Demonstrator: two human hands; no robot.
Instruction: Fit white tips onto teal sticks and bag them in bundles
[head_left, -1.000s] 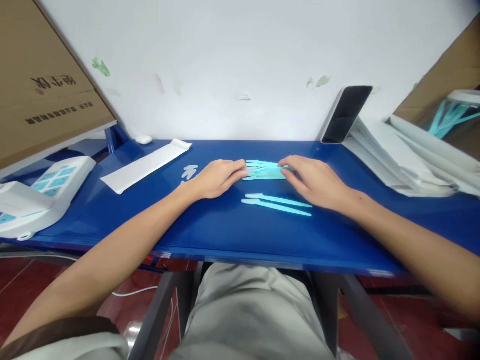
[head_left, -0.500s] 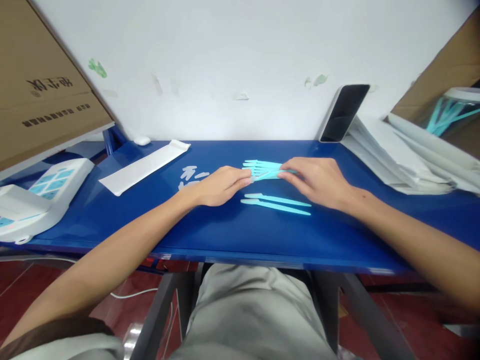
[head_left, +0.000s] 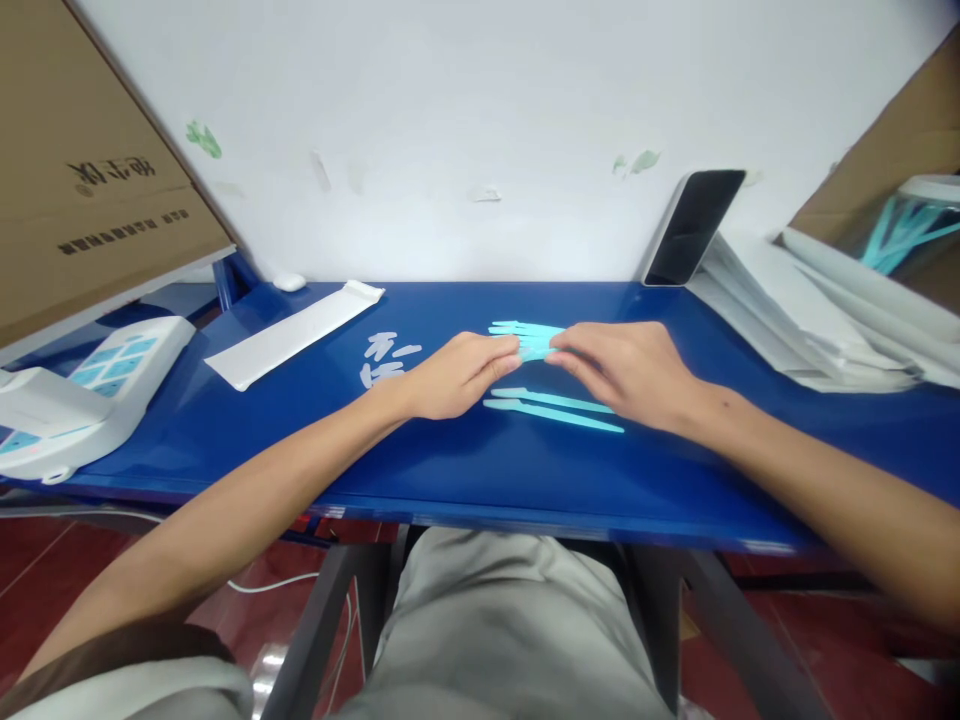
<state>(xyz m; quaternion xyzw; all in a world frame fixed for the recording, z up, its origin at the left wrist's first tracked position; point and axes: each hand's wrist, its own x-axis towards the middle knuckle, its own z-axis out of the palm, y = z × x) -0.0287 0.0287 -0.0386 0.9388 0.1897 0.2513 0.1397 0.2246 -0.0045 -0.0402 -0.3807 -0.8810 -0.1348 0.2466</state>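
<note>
Several thin turquoise sticks (head_left: 525,328) lie side by side on the blue table (head_left: 450,470), partly covered by my hands. My left hand (head_left: 469,372) has thumb and fingers pinched on the left end of a turquoise stick (head_left: 535,350). From the right, my right hand (head_left: 626,368) pinches the other end of it, its fingertips close to my left ones. Nearer the front edge, two more turquoise sticks (head_left: 555,412) lie roughly parallel, just below the hands. Small whitish pieces (head_left: 382,372) rest left of my left hand.
At left are a white strip-shaped packet (head_left: 296,335), a white device with blue panels (head_left: 112,390) and a cardboard box (head_left: 105,150). A phone (head_left: 694,228) leans on the wall beside stacked white packets (head_left: 802,320). Far right, a clear container (head_left: 922,215) holds turquoise sticks.
My left hand has moved slightly right and my right hand slightly left, so their fingertips are closer together. More of the whitish pieces shows beside my left hand.
</note>
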